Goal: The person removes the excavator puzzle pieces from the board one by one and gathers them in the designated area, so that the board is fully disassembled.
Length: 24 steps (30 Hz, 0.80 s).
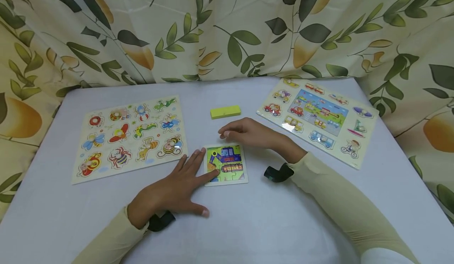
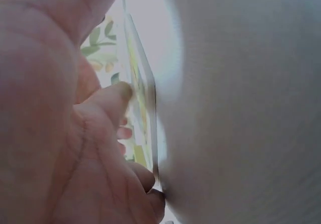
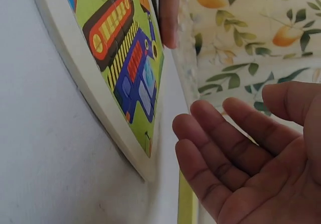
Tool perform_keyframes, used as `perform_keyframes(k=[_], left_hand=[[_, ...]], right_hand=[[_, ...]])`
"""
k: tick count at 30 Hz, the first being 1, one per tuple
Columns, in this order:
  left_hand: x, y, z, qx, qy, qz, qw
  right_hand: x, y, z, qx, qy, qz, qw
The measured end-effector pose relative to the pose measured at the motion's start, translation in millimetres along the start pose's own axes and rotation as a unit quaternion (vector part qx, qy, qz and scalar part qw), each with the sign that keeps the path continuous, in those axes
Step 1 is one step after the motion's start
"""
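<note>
A small square jigsaw puzzle [image 1: 232,163] with a blue digger picture lies on the table, its pieces sitting in a white frame. My left hand [image 1: 177,187] is spread beside it, with the index fingertip touching the puzzle's left part and the other fingers along its left edge. Just above the puzzle's far edge hovers my right hand [image 1: 253,132], fingers loosely bent and nothing between them. In the right wrist view the digger puzzle [image 3: 123,53] shows up close, and the right hand [image 3: 241,163] is apart from it, palm visible.
A bright yellow-green box [image 1: 225,112] lies beyond the puzzle. On the left is a board with insect pictures [image 1: 129,136]; on the right, a vehicle picture board [image 1: 319,118]. The white-covered table [image 1: 283,224] meets a leaf-patterned curtain [image 1: 227,31] at the back.
</note>
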<state>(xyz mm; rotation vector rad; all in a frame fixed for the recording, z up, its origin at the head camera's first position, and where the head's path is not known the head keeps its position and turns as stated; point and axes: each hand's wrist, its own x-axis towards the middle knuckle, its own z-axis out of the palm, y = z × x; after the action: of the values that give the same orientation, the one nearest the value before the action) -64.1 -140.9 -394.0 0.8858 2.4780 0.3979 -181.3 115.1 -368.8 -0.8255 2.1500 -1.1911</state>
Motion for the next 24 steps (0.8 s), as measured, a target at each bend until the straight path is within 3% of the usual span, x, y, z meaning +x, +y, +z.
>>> perform_keyframes(k=[9,19,24], left_hand=[[1.5,1.9,2.1,0.023,-0.008,0.0,0.9997],[0.0,1.7,0.4,-0.038,-0.009,-0.003,0.9992],[2.4,0.4,3.8,-0.043,-0.001,0.003,0.9991]], right_hand=[[7.7,-1,6,0.006,-0.024,-0.011,0.9996],[21.9,-8,9,-0.027,-0.06,-0.002,0.9978],[25.9,-12,11,-0.025,-0.069,0.006,0.9973]])
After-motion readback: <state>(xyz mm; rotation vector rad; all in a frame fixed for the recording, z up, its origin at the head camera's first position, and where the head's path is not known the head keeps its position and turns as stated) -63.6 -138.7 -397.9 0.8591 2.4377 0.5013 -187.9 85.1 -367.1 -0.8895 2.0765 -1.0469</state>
